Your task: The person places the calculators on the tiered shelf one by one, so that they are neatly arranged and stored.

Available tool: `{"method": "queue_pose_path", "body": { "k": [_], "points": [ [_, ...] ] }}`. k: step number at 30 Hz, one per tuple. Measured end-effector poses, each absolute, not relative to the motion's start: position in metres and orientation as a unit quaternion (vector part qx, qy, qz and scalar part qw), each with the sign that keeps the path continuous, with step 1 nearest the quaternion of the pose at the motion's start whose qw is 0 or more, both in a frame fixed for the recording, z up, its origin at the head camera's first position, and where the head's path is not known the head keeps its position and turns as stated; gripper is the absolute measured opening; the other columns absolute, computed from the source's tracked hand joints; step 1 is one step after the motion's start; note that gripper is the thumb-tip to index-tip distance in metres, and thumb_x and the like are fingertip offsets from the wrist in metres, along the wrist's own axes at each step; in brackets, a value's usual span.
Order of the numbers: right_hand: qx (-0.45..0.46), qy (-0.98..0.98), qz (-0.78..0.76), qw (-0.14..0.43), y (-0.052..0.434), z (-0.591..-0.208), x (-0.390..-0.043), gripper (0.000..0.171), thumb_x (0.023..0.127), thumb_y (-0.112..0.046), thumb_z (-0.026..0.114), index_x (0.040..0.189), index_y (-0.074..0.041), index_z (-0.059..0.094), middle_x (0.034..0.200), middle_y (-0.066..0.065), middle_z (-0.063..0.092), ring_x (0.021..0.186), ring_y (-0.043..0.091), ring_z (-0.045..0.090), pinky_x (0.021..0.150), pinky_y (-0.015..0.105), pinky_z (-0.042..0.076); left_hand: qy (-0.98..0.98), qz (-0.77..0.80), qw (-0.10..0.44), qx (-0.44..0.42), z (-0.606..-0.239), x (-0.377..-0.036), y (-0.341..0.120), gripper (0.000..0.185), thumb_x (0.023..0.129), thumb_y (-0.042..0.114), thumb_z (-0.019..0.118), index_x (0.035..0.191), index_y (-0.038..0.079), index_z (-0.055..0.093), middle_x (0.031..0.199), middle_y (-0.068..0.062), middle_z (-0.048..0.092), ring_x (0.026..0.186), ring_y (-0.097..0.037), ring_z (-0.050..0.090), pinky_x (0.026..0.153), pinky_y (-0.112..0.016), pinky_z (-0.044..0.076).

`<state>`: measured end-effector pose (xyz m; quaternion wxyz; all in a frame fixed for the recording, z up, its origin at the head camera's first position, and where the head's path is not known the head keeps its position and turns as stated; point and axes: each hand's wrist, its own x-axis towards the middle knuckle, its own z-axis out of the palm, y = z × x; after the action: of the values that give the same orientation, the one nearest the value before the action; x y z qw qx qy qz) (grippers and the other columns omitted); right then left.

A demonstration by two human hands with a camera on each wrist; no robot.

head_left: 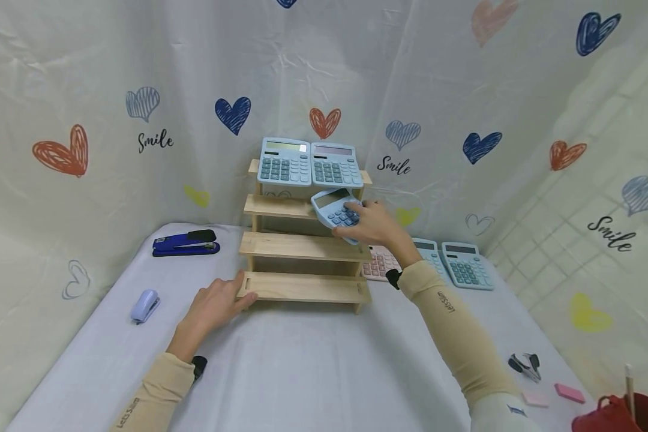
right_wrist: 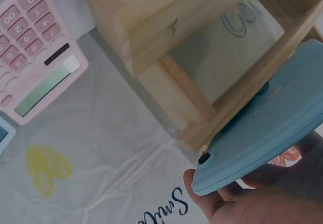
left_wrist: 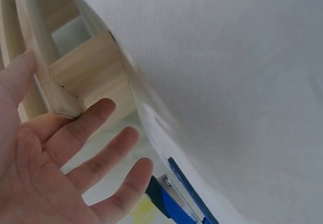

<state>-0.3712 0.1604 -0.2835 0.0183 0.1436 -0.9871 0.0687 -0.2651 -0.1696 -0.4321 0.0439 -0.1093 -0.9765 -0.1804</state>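
Blue plastic fills my right hand [head_left: 375, 225]: I hold a light blue calculator [head_left: 336, 211] tilted, fingers curled round its lower edge, against the right end of the wooden stepped shelf [head_left: 302, 246], at the second tier from the top. From the right wrist view its smooth underside [right_wrist: 267, 128] rests on my fingers [right_wrist: 222, 204], just beside the shelf's side post. Above my hand, two more blue calculators [head_left: 308, 163] lean side by side on the top tier. Behind my right wrist a pink calculator [head_left: 380, 263] lies flat on the table, with two blue ones [head_left: 456, 264] beyond it. My left hand [head_left: 216, 306] lies flat with fingers spread and relaxed, thumb touching the left end of the lowest tier. Beyond my left hand sits a dark blue stapler [head_left: 186, 243]; further to its left, a small pale blue stapler [head_left: 144, 306].
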Motion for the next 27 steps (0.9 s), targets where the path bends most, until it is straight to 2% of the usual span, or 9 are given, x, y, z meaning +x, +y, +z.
{"method": "queue_pose_path", "body": {
  "k": [10, 16, 21, 25, 27],
  "points": [
    [0.106, -0.991, 0.080, 0.036, 0.134, -0.291, -0.385, 0.097, 0.085, -0.080, 0.047, 0.159, -0.019, 0.031, 0.161, 0.035, 0.019, 0.146, 0.056, 0.024, 0.113, 0.070, 0.028, -0.976, -0.182, 0.046, -0.109, -0.432, -0.265, -0.169, 0.071, 0.098, 0.046, 0.061, 0.148, -0.002, 0.044, 0.109, -0.028, 0.071, 0.086, -0.034, 0.069, 0.063, -0.051, 0.052],
    [0.106, -0.991, 0.074, 0.030, 0.119, -0.291, -0.383, 0.105, 0.082, -0.086, 0.044, 0.160, -0.018, 0.028, 0.159, 0.034, 0.027, 0.147, 0.052, 0.026, 0.115, 0.064, 0.031, -0.976, -0.183, 0.051, -0.110, -0.432, -0.263, -0.169, 0.070, 0.098, 0.046, 0.061, 0.147, -0.002, 0.045, 0.108, -0.028, 0.071, 0.086, -0.034, 0.069, 0.063, -0.051, 0.052],
    [0.129, -0.988, 0.085, 0.022, 0.108, -0.293, -0.381, 0.103, 0.083, -0.081, 0.051, 0.160, -0.017, 0.029, 0.161, 0.032, 0.025, 0.151, 0.052, 0.021, 0.121, 0.063, 0.022, -0.976, -0.182, 0.052, -0.109, -0.432, -0.263, -0.169, 0.070, 0.098, 0.047, 0.061, 0.147, -0.002, 0.045, 0.108, -0.028, 0.071, 0.088, -0.036, 0.069, 0.064, -0.052, 0.052],
    [0.151, -0.984, 0.086, 0.039, 0.097, -0.297, -0.377, 0.093, 0.085, -0.072, 0.060, 0.157, -0.017, 0.037, 0.155, 0.033, 0.034, 0.144, 0.049, 0.031, 0.117, 0.057, 0.031, -0.976, -0.181, 0.050, -0.109, -0.431, -0.263, -0.169, 0.070, 0.098, 0.047, 0.061, 0.147, -0.001, 0.045, 0.108, -0.028, 0.071, 0.089, -0.036, 0.069, 0.065, -0.053, 0.052],
    [0.158, -0.982, 0.086, 0.053, 0.092, -0.301, -0.375, 0.087, 0.087, -0.068, 0.062, 0.155, -0.019, 0.040, 0.150, 0.033, 0.039, 0.135, 0.045, 0.037, 0.110, 0.054, 0.039, -0.976, -0.181, 0.048, -0.110, -0.431, -0.263, -0.169, 0.070, 0.098, 0.046, 0.061, 0.147, -0.001, 0.045, 0.108, -0.027, 0.071, 0.087, -0.035, 0.069, 0.065, -0.053, 0.052]
  ]
}}
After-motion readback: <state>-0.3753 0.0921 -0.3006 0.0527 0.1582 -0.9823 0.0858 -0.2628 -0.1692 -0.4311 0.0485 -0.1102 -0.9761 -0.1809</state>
